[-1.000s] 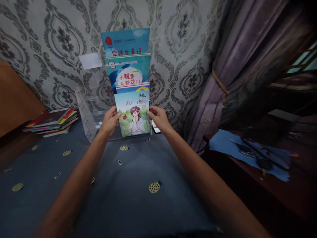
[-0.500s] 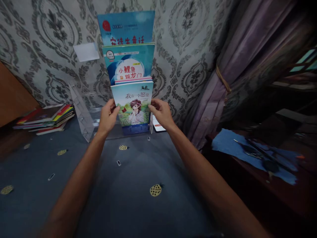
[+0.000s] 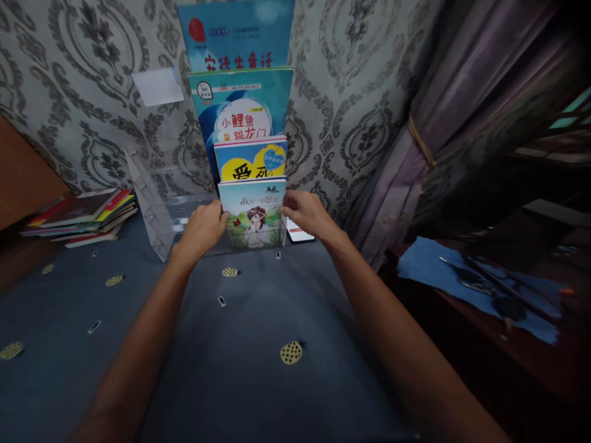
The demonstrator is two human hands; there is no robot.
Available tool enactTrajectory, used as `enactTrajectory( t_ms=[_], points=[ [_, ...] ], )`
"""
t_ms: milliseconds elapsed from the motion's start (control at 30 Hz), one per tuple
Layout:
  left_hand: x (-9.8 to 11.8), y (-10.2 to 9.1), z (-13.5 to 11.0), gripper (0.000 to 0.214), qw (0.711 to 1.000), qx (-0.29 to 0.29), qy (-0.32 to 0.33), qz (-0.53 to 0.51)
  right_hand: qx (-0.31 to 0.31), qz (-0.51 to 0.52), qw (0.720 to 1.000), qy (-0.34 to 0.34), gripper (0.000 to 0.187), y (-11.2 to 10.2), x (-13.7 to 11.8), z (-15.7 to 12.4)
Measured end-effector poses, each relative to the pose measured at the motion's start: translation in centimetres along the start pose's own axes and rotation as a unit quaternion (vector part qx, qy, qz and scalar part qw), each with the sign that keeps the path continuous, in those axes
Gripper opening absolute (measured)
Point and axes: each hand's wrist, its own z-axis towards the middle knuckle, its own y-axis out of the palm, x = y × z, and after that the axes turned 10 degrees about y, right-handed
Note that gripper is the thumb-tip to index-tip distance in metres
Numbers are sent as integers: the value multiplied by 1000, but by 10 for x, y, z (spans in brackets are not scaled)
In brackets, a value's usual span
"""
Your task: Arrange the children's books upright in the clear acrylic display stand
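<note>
A thin book with a drawn child and butterfly on its cover stands upright in the front slot of a clear acrylic rack. My left hand is closed on its left edge, with the thumb near the cover. On the opposite edge, my right hand pinches the same book. Behind it rise a blue-and-yellow book, a teal book and a tall blue book, stepped upward. The left part of the rack holds no books.
A pile of books and magazines lies to the left on the dark blue tablecloth. A phone sits just right of the rack. Further right, a blue cloth carries dark tools, beside a tied purple curtain.
Both hands have lowered the front book into the front slot. Its bottom now sits near the table, and the blue-and-yellow cover behind it shows. The view has shifted slightly.
</note>
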Motion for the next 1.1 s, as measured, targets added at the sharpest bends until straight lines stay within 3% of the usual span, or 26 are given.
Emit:
enactTrajectory(
  t_ms=[200, 467, 833, 1100],
  points=[
    [4, 5, 0, 31, 997, -58, -37, 28, -12, -50, 997, 51, 12, -4, -6, -4],
    [11, 5, 0, 31, 996, -73, -49, 3, 25, -43, 997, 55, 25, 1, -10, -6],
    [29, -3, -1, 27, 993, -85, -75, -10, 41, -95, 992, 73, 19, 1, -22, -7],
    [28, -2, 0, 27, 994, -81, -70, -24, 50, -103, 991, 73, 19, 3, -23, -9]
  ],
)
